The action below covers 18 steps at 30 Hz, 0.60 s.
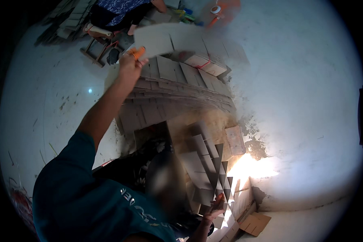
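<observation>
My left hand (132, 62), with orange covers on some fingers, is raised at the far side and closed on the end of a long grey slotted cardboard strip (157, 38). The strip stretches to the right and blurs toward its far end. Beneath it lies a thick stack of similar slotted strips (181, 82). At the lower right my right hand (215, 207) grips the near edge of a cardboard divider grid (201, 163), made of interlocked strips and tilted. The grid partly hides those fingers.
A brick-like block (234, 140) lies right of the grid, and a bundle tied with red string (205, 63) rests on the stack. A brown cardboard piece (255, 224) is at the lower right. Another person (123, 10) sits at the far left near a low wooden frame (99, 51).
</observation>
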Motion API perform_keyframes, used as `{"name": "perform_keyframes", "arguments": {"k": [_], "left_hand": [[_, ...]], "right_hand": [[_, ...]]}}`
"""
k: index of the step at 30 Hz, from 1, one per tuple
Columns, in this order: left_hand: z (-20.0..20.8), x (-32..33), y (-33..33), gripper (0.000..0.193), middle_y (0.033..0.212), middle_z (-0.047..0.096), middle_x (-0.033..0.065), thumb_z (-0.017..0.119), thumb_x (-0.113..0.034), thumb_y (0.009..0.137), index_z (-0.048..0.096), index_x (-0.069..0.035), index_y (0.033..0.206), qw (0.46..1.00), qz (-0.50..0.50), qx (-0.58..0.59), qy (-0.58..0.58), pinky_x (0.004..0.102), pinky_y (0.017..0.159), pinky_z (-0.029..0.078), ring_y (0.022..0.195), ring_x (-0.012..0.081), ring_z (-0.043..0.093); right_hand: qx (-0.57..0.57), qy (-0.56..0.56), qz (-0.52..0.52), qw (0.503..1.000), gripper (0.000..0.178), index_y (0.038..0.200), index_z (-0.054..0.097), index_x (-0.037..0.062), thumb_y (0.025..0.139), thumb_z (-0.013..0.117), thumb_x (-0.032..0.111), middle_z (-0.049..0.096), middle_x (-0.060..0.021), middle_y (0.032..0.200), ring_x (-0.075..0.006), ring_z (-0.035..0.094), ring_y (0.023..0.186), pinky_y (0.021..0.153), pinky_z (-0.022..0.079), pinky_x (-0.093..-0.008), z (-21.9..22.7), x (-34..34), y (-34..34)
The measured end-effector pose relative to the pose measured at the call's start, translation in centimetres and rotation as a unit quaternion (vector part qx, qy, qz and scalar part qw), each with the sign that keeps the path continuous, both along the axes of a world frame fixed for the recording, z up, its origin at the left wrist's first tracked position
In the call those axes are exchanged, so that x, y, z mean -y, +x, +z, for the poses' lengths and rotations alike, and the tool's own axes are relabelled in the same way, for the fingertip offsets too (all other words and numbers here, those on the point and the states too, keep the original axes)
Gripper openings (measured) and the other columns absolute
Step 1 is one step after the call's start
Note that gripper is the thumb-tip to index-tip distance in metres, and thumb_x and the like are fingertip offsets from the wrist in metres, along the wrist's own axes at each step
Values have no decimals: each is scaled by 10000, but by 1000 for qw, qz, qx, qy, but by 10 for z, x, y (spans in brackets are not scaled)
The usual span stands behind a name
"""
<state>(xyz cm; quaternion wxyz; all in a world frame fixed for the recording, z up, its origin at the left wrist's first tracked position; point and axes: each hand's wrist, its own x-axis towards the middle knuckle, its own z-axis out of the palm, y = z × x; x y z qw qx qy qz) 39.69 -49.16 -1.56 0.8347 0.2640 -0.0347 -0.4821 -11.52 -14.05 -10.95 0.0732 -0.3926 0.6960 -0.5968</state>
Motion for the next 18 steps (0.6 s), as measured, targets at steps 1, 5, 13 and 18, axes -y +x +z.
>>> {"name": "perform_keyframes", "arguments": {"k": [1,5,13,18], "left_hand": [[8,7,14,226,1068,547,174,340,-33,941,469,6,1123,1000,17,13,-4,387,648,550,877,265,592],[20,39,80,184,1106,519,183,383,43,908,428,23,1085,990,104,78,-55,402,701,583,957,291,586],[15,65,102,201,1138,481,186,418,66,895,381,4,1083,983,139,121,-1,395,659,601,974,297,594],[-17,91,78,190,1140,484,180,405,22,918,379,9,1106,992,101,71,30,364,627,608,943,278,604]], "right_hand": [[89,-22,-7,996,190,1016,643,-9,920,559,132,565,-24,655,-83,500,478,397,384,-203,4,-2,8],[-139,110,-54,983,238,985,661,27,906,590,241,547,-31,609,-100,512,441,367,396,-225,13,-11,19],[-99,66,-44,992,264,900,663,11,886,624,272,529,-17,588,-85,472,425,368,345,-221,-35,-23,-13],[-1,74,-31,997,265,929,661,1,880,638,261,536,-15,610,-74,454,448,395,338,-213,11,-4,44]]}}
